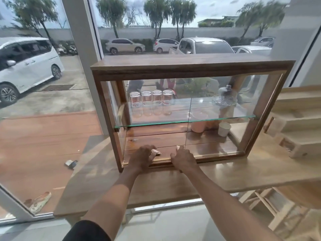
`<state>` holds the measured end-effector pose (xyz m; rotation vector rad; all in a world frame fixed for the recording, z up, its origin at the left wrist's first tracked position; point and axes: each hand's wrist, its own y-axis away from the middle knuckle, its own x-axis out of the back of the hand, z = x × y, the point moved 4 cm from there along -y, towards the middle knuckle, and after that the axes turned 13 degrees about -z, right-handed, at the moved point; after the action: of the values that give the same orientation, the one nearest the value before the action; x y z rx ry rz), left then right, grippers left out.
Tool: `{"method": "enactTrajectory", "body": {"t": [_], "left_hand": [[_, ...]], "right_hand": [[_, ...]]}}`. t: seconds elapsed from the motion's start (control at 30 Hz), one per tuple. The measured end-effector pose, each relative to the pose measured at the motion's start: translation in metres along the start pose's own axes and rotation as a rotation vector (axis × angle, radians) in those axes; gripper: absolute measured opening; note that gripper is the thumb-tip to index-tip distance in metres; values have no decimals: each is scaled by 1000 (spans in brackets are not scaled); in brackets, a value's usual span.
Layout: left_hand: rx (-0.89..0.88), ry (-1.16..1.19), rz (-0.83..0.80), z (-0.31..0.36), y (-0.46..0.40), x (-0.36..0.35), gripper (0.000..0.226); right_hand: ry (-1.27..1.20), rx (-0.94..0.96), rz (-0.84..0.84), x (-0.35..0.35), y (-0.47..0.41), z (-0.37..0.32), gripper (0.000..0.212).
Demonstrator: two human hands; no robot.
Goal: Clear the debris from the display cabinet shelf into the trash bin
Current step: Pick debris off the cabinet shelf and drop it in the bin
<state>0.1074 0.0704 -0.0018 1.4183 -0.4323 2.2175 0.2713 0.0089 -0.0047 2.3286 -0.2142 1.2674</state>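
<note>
At lower centre of the frame, a pale crumpled scrap (pixel 155 151) is pinched at the left hand's (pixel 141 158) fingertips on the cabinet's bottom shelf (pixel 208 148). A second scrap (pixel 178 147) is touched by the right hand (pixel 182 158), whose closure cannot be told. No trash bin is seen.

The display cabinet (pixel 191 70) is a wood-framed glass case standing upright on my table. Its bottom shelf (pixel 156 140) is brown plank. One pale crumpled piece of debris (pixel 155 152) lies at the front edge.
</note>
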Motion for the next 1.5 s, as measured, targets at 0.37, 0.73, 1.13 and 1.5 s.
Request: {"method": "enactTrajectory", "body": {"t": [0.37,0.73,1.13,1.5], "left_hand": [[-31,6,-21,-20,-11,-15,29],[-55,18,15,-23,-10,-15,33],[-122,51,0,-28,-9,-16,14],[-143,66,104,-18,-18,-7,21]], "right_hand": [[27,34,56,-15,0,-1,41],[99,-36,89,-10,8,5,38],[53,98,93,-25,18,13,34],[-105,239,174,-24,22,21,43]]}}
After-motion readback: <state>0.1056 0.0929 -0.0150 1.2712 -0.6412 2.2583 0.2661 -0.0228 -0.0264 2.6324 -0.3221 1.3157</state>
